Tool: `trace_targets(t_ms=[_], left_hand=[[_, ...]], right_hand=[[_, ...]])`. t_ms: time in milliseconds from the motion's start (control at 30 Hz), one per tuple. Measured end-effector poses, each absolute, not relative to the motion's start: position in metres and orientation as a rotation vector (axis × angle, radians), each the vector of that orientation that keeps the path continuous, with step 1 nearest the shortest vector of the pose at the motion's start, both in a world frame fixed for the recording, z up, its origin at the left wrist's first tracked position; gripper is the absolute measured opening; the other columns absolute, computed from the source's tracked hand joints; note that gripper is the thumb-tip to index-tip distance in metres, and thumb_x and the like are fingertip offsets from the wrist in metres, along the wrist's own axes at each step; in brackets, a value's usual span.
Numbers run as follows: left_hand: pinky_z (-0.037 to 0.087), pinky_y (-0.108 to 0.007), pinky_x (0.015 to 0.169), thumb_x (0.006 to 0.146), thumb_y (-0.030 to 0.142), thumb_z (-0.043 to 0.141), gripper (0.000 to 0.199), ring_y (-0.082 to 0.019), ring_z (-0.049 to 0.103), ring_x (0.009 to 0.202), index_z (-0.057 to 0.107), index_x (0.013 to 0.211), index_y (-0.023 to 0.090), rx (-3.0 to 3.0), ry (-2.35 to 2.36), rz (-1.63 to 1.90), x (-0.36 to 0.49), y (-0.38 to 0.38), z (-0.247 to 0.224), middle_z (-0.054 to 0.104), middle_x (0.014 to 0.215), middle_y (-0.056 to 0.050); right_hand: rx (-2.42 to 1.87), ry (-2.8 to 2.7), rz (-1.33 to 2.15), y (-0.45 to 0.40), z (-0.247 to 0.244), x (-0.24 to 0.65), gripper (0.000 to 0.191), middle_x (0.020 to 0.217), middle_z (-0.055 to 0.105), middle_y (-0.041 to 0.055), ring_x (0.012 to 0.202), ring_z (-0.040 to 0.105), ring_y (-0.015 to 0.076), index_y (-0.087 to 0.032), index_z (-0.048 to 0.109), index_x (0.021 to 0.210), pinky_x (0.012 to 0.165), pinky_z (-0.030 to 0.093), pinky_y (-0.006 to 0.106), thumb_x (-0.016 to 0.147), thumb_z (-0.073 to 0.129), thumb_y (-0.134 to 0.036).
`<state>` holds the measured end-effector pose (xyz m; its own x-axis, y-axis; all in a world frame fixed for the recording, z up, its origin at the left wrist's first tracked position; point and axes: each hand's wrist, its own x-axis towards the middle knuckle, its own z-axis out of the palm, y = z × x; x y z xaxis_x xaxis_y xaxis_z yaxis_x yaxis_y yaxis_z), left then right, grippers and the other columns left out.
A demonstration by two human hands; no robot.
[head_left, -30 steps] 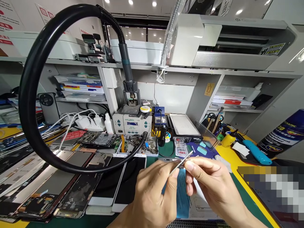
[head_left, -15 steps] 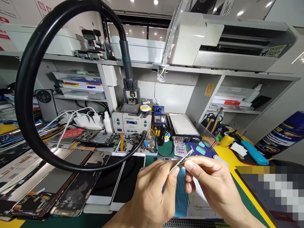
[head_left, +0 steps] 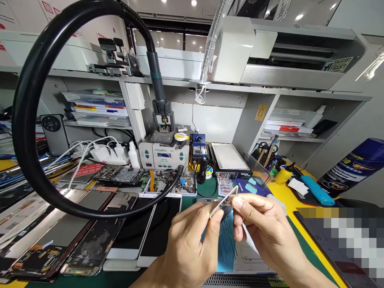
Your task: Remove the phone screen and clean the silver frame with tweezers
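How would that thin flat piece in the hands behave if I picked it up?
The thin piece is probably stiff, as its edge looks nearly straight. It's likely light, since the left hand merely pinches it. Being so thin, it might snap if bent.

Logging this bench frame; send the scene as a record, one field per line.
left_hand: left hand grips thin flat part
right_hand: right hand, thumb and fingers at the part; pinch unclear
part_pose: tilted, edge toward camera
below_hands: blue sheet, white sheet
left_side: white-framed black panel
behind: grey station, looped black hose
right_side: yellow bottle, dark blue can
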<state>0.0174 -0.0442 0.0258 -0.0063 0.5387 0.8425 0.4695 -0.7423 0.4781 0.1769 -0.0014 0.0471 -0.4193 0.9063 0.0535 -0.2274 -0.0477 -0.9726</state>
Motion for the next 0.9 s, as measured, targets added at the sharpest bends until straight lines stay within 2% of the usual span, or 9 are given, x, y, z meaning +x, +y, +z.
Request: trace_targets(t_ms=[267, 500, 667, 900], left_hand=[[0.059, -0.025, 0.075, 0.091, -0.006, 0.052, 0.031, -0.013, 0.069, 0.076, 0.069, 0.106, 0.015, 2.187, 1.095, 1.892, 0.017, -0.0437, 0.0254, 0.077, 0.09, -0.005], [0.059, -0.025, 0.074, 0.091, -0.004, 0.054, 0.023, -0.013, 0.068, 0.073, 0.065, 0.096, 0.015, 2.189, 1.116, 1.88, 0.0169, -0.0441, 0.0269, 0.076, 0.086, -0.005], [0.059, -0.026, 0.075, 0.091, -0.005, 0.054, 0.022, -0.014, 0.069, 0.075, 0.064, 0.097, 0.014, 2.207, 1.131, 1.881, 0.0163, -0.0457, 0.0271, 0.077, 0.091, -0.007], [0.058, -0.025, 0.073, 0.091, -0.005, 0.052, 0.023, -0.013, 0.067, 0.073, 0.064, 0.097, 0.013, 2.202, 1.106, 1.869, 0.0157, -0.0453, 0.0288, 0.072, 0.082, -0.004]], right_hand=[[-0.778, -1.408, 1.608, -0.0004, 0.0462, 0.1775, 0.032, 0.055, 0.064, 0.0015, 0.049, 0.057, 0.0106, -0.015, 0.073, 0.071, 0.05, 0.043, 0.023, 0.091, 0.073, -0.041], [-0.755, -1.45, 1.563, -0.001, 0.0457, 0.1775, 0.029, 0.06, 0.063, 0.002, 0.052, 0.061, 0.0134, -0.015, 0.075, 0.074, 0.051, 0.046, 0.025, 0.09, 0.074, -0.039], [-0.742, -1.428, 1.556, -0.0014, 0.0435, 0.1775, 0.025, 0.062, 0.063, 0.0012, 0.051, 0.063, 0.0123, -0.016, 0.076, 0.077, 0.049, 0.046, 0.022, 0.091, 0.074, -0.037], [-0.743, -1.437, 1.554, -0.0009, 0.044, 0.1786, 0.027, 0.062, 0.063, 0.0011, 0.052, 0.064, 0.012, -0.016, 0.074, 0.075, 0.049, 0.046, 0.021, 0.091, 0.073, -0.037]])
